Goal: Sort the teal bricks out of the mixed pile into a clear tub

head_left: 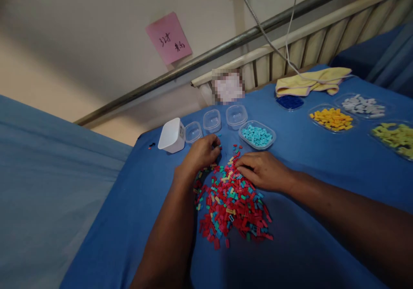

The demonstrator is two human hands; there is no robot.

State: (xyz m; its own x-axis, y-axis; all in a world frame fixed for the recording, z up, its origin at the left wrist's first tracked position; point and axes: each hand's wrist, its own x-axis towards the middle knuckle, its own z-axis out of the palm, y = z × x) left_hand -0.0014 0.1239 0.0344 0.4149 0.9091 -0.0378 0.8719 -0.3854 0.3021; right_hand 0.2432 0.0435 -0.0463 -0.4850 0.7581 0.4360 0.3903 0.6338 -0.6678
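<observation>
A heap of small plastic pieces [229,203], mostly red and pink with some teal, green and pale yellow, lies spread on a blue cloth. My left hand [203,151] hovers over the heap's far left edge, its fingers curled together; what they hold, if anything, is hidden. At the far right edge of the heap, my right hand [266,170] has its thumb and fingers bent together on the pieces, and I cannot make out what lies between them. Just beyond the hands stands a clear tub of turquoise pieces [257,135].
Clear tubs [236,116] and a white box [172,135] line the far side. To the right are containers of yellow [332,119], white [363,106], lime [395,137] and dark blue pieces [290,102], beside a yellow cloth [309,82]. A cable [267,39] hangs by the rail.
</observation>
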